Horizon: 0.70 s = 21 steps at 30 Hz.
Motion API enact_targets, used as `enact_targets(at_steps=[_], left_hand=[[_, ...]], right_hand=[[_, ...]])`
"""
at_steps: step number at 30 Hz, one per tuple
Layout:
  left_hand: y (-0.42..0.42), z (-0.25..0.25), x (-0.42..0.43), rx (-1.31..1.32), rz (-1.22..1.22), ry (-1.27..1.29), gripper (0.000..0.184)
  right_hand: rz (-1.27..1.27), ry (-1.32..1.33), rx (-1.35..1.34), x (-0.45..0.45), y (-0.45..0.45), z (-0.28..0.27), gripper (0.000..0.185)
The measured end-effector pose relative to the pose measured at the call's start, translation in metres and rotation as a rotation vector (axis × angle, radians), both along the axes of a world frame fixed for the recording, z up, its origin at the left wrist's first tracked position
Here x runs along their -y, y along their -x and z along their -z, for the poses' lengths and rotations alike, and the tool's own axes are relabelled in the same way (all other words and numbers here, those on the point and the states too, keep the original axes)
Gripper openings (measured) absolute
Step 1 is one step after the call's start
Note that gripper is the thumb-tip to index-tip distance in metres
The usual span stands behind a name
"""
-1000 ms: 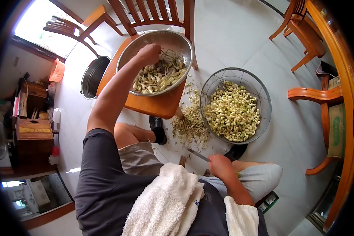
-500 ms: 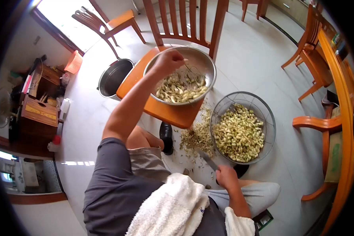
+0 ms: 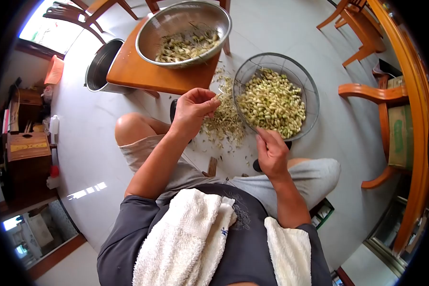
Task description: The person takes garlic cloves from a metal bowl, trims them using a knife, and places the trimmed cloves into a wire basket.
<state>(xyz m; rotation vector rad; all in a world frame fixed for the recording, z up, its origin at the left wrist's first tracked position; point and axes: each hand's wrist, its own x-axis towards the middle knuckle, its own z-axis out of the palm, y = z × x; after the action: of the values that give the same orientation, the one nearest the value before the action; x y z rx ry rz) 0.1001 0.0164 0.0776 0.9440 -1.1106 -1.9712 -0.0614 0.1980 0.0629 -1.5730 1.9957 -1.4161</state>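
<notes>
My left hand (image 3: 194, 112) is closed in a pinch, with a small pale bulb (image 3: 217, 98) at its fingertips. My right hand (image 3: 272, 150) is wrapped round a knife (image 3: 249, 125); little of the blade shows, seen nearly edge-on beside the wire basket. That round wire basket (image 3: 314, 112) stands on the floor, heaped with trimmed pale-green bulbs (image 3: 274, 102). Beyond my left hand, a perforated metal colander (image 3: 145, 40) rests on a wooden chair seat (image 3: 148, 78), holding untrimmed bulbs with stringy stems (image 3: 186, 45). Dry trimmings (image 3: 224, 121) lie scattered on the floor between my hands.
A dark metal bucket (image 3: 102, 64) stands left of the chair, near an orange plastic basket (image 3: 55, 70). Wooden table and chairs (image 3: 376, 93) line the right side. A white towel (image 3: 176, 238) hangs over my chest. A small wood block (image 3: 212, 167) lies between my legs.
My left hand has come back from over the colander towards my lap, a bulb in its fingers. My right hand, with the knife, has risen nearer the left one. The view has tilted down.
</notes>
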Motion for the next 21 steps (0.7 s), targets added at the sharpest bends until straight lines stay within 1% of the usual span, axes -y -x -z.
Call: enact_targets(at_steps=[2, 7, 11, 12, 17, 21], left_hand=[[0.004, 0.008, -0.013, 0.077, -0.014, 0.020, 0.015], [0.008, 0.020, -0.023, 0.071, 0.010, 0.018, 0.014], [0.008, 0.020, -0.025, 0.116, 0.024, 0.031, 0.012], [0.008, 0.020, -0.025, 0.093, 0.019, 0.020, 0.011], [0.008, 0.020, -0.026, 0.026, 0.017, -0.024, 0.008], [0.006, 0.026, -0.026, 0.002, 0.010, -0.039, 0.009]], right_hand=[[-0.016, -0.015, -0.046, 0.001, -0.003, -0.001, 0.023], [-0.042, -0.047, -0.158, 0.002, -0.006, -0.004, 0.028], [-0.035, -0.053, -0.220, 0.003, -0.007, -0.004, 0.030], [-0.035, -0.051, -0.229, 0.003, -0.006, -0.003, 0.030], [-0.036, -0.066, -0.192, 0.004, -0.006, 0.001, 0.030], [-0.034, -0.090, -0.178, 0.004, -0.008, 0.002, 0.030]])
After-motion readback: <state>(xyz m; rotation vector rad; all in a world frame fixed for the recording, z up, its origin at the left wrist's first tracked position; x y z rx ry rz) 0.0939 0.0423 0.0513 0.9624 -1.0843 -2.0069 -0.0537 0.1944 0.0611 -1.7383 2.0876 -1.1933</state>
